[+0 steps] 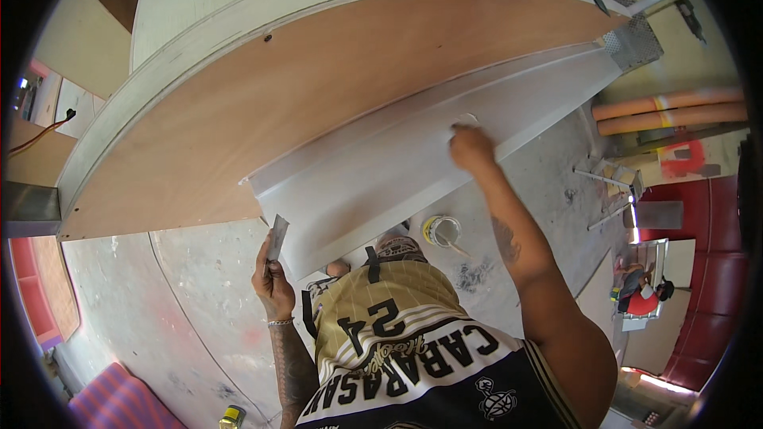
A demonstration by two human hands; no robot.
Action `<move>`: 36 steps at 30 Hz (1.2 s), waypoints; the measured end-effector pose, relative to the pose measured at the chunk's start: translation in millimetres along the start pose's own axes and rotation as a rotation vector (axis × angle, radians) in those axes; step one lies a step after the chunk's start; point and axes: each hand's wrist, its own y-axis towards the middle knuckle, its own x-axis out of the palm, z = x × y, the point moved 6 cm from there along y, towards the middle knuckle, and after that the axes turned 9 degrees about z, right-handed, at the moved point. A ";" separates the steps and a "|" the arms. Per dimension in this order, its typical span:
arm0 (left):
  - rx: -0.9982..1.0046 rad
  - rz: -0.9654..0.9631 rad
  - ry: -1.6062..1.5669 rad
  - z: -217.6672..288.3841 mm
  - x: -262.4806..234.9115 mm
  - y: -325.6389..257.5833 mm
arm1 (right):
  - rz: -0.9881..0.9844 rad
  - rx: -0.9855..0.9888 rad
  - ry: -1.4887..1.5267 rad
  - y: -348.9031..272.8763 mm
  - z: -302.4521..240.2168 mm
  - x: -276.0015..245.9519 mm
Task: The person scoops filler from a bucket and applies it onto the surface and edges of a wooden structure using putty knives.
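Note:
My left hand (274, 286) is closed around a flat metal putty knife (278, 238), held upright by the near left corner of a long white panel (358, 183). My right hand (472, 148) reaches out to the panel's middle, with its fingers curled at the surface. Whatever the right fingers hold is hidden. A small pale curved mark (469, 118) shows on the panel just beyond them. Behind the panel stands a large brown wooden board (318, 71) with a curved, white-painted edge (214, 28).
On the stained floor (183, 310), an open can (442, 230) with a yellow label holds pale stuff and a stick. Orange rolls (668, 111) lie at the right, near a metal stand (608, 187). Another person (640, 299) in red sits farther right. A striped purple cushion (123, 401) lies lower left.

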 end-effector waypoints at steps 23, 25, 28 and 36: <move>-0.020 -0.035 -0.082 -36.2 -58.2 10.3 | -0.231 -0.047 0.248 0.0 -78.9 16.0; -0.037 -0.052 -0.071 -34.0 -65.3 12.1 | -0.230 -0.076 0.259 -15.2 -104.7 17.0; -0.055 -0.055 -0.055 -32.2 -72.9 13.9 | -0.241 -0.084 0.296 -35.2 -140.7 24.8; -0.024 -0.045 -0.057 -26.9 -69.3 16.8 | 0.123 -0.372 0.414 -110.2 -241.4 37.1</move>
